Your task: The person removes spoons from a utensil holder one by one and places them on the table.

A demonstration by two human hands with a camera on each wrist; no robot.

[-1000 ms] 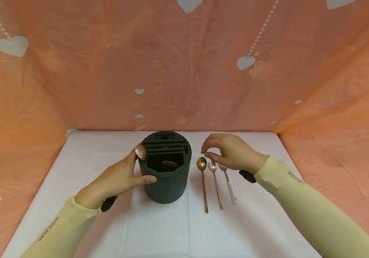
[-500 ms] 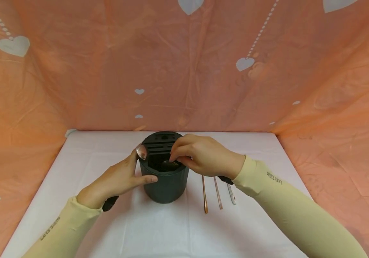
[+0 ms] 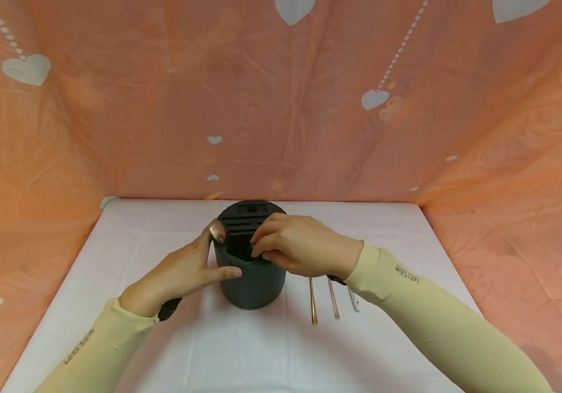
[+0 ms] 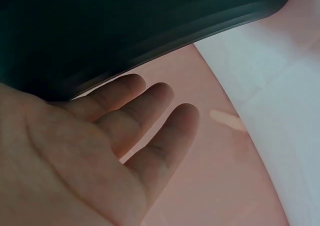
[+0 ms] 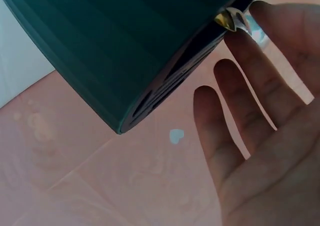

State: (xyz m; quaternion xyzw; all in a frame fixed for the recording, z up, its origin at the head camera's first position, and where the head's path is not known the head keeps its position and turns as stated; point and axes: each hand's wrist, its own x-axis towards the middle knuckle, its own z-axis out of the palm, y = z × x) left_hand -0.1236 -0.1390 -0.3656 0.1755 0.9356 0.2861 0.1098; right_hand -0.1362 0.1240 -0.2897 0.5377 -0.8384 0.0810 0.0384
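A dark green utensil holder point(image 3: 249, 286) stands upright on the white tabletop. Along its left side lies my left hand point(image 3: 183, 273), thumb against the front; in the left wrist view the fingers are straight. A shiny spoon bowl point(image 3: 217, 231) shows at the holder's left rim, by the left fingertips. My right hand point(image 3: 300, 245) is at the holder's open compartment, thumb and index finger pinching a shiny spoon point(image 5: 232, 20) by its bowl. The spoon's handle is hidden inside the holder. Nearest to the right wrist lie a gold spoon point(image 3: 313, 305), a rose-toned spoon point(image 3: 334, 303) and a white-handled spoon point(image 3: 354, 300), their bowls covered.
The holder's top has several slots point(image 3: 241, 224) behind the large compartment. A peach cloth point(image 3: 281, 109) printed with pale hearts hangs behind and at both sides of the tabletop point(image 3: 241, 349).
My right hand has moved left from above the spoons on the table to the holder's compartment, covering the spoon bowl there. My left hand stays on the holder.
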